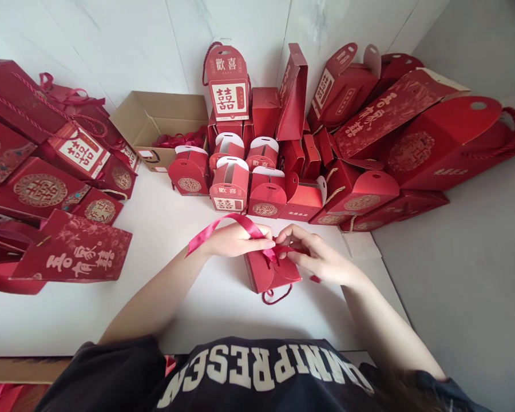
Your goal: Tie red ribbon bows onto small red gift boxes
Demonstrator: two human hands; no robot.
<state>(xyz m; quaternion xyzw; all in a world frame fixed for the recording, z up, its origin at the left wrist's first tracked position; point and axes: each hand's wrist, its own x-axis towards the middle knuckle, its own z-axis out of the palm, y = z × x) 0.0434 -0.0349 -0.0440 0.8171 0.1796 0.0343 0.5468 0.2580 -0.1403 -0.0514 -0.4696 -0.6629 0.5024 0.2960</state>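
Observation:
A small red box (272, 276) lies on the white table in front of me, with a dark red cord loop (278, 298) at its near edge. Shiny pink-red ribbon (206, 234) crosses the top of the box, and one length arches back over my left wrist. My left hand (240, 240) pinches the ribbon between thumb and fingers above the box. On the other side, my right hand (315, 252) has its fingers curled round another part of the ribbon, at the box's right. The fingers partly hide where the ribbon lengths meet.
Red gift boxes (268, 194) stand in rows behind my hands. Larger red boxes (438, 143) fill the right back, by a grey wall. More boxes (43, 189) are piled at the left. An open cardboard box (154, 109) at the back holds red ribbons.

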